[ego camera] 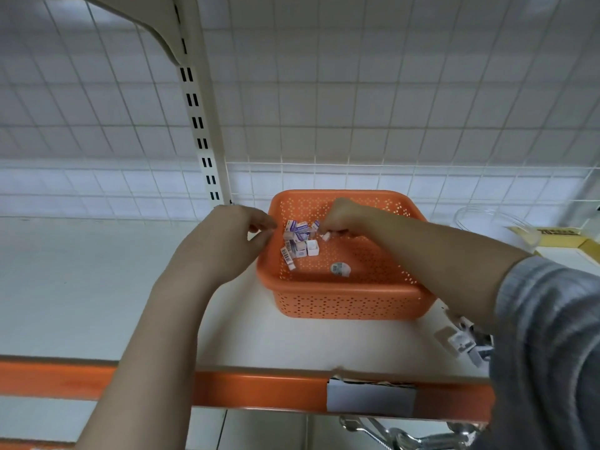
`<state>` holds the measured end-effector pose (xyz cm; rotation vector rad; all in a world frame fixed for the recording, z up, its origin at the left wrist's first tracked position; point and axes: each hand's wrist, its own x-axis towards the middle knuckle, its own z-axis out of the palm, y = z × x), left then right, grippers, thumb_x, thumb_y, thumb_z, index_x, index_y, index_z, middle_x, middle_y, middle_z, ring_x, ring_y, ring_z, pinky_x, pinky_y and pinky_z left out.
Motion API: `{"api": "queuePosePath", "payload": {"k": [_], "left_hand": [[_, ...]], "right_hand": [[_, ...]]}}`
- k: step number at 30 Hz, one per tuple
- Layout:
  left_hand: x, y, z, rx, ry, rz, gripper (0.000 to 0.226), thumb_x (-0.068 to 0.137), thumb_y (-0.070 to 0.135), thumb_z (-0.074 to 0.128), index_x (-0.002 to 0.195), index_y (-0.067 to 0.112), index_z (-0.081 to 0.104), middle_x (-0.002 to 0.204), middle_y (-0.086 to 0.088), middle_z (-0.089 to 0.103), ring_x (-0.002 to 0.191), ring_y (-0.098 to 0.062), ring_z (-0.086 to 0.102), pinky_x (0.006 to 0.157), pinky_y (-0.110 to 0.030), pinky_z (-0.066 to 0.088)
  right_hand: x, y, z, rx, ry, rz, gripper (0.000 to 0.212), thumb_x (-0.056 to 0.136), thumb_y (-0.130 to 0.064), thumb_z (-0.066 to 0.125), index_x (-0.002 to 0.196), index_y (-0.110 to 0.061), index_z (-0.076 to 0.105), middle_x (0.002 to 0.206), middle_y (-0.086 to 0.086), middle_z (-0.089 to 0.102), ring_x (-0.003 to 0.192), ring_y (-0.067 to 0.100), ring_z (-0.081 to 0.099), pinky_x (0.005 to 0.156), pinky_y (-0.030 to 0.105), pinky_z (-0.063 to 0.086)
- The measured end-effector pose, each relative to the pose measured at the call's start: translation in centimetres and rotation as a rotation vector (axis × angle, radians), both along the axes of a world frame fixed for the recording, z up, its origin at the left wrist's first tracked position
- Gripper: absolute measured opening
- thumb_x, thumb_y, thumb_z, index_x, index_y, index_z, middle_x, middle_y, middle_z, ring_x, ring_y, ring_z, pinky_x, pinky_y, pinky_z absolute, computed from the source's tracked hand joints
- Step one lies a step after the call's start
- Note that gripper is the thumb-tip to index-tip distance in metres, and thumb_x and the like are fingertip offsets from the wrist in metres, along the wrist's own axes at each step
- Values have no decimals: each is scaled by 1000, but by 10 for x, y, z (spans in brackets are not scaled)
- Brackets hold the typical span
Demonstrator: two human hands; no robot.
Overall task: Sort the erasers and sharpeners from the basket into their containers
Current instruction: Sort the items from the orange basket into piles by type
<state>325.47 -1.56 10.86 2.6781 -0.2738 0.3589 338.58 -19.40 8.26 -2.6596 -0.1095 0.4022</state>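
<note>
Erasers (297, 239) in white and purple sleeves lie heaped in the far left part of our orange perforated basket (350, 303), which sits on the white shelf (81, 287). One small white open box (312, 247) stands just beside the heap, and a round silvery piece (340, 268) lies apart from it on the basket floor. Our right hand (341, 219) reaches down inside the basket, fingers curled, pinching a small white item (326, 236) right at the edge of the heap; we cannot tell what kind it is. Our left hand (227, 238) hovers over the basket's left rim, fingers loosely bent and gripping nothing. A clear plastic container (493, 222) stands to the right behind the basket, near a yellow box (558, 238). More small white packets (461, 342) lie on the shelf under our right forearm.
</note>
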Motion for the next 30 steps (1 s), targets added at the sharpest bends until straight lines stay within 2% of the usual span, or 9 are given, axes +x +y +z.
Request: {"api": "queuePosePath", "payload": {"k": [2, 4, 8, 12, 16, 18, 22, 27, 30], "left_hand": [[11, -5, 5, 38, 17, -23, 21, 92, 21, 55, 107, 23, 69, 104, 7, 68, 90, -6, 58, 82, -22, 43], [24, -12, 7, 94, 37, -47, 23, 92, 20, 54, 110, 20, 69, 106, 5, 68, 91, -8, 59, 82, -22, 44], [57, -29, 5, 275, 82, -132, 25, 92, 16, 54, 112, 19, 67, 113, 2, 66, 101, -13, 59, 87, -27, 46], [93, -51, -6, 500, 183, -262, 28, 90, 17, 58, 118, 19, 64, 118, 2, 64, 106, -16, 56, 86, -27, 43], [118, -67, -19, 674, 260, -314, 38, 85, 25, 66, 122, 17, 61, 117, 2, 63, 97, -14, 55, 84, -28, 45], [125, -73, -25, 723, 285, -327, 41, 84, 28, 68, 122, 16, 60, 114, 2, 64, 90, -13, 52, 80, -29, 46], [129, -80, -30, 794, 313, -338, 39, 81, 30, 70, 118, 19, 64, 110, 1, 65, 96, -17, 58, 80, -31, 50], [131, -81, -35, 851, 328, -325, 37, 79, 27, 71, 116, 22, 66, 112, 0, 64, 100, -18, 58, 82, -33, 53], [130, -83, -28, 786, 297, -320, 37, 80, 26, 70, 116, 20, 65, 111, -1, 65, 91, -16, 57, 71, -30, 51]], "right_hand": [[-9, -13, 13, -66, -55, -4, 34, 85, -18, 66, 56, -11, 52, 45, -1, 51, 38, 8, 41, 37, 17, 33], [-19, -31, 23, -35, -131, -40, 29, 83, -22, 68, 60, -8, 57, 53, 0, 51, 42, 10, 43, 34, 14, 33], [-55, -69, 32, 331, -278, -112, 17, 81, -23, 70, 80, -7, 74, 66, 4, 64, 56, 10, 52, 52, 19, 38], [-114, -94, 30, 605, -481, -257, 9, 83, -22, 69, 78, -14, 70, 67, -6, 66, 49, -8, 52, 48, 4, 35], [-156, -106, 17, 777, -596, -443, 7, 83, -21, 69, 82, -14, 69, 70, 5, 66, 54, 2, 52, 48, 8, 38], [-169, -108, 11, 825, -614, -486, 6, 84, -18, 68, 84, -12, 68, 71, 8, 65, 49, 1, 50, 45, 8, 38], [-178, -112, 3, 873, -592, -545, 5, 85, -17, 67, 85, -13, 67, 68, 4, 62, 34, 1, 40, 31, 14, 30], [-178, -114, -1, 882, -601, -582, 8, 84, -19, 68, 89, -12, 68, 73, 2, 67, 41, 1, 45, 32, 15, 34], [-179, -115, -2, 893, -603, -588, 6, 84, -19, 69, 87, -14, 69, 64, -6, 67, 40, 3, 44, 32, 17, 35]]}}
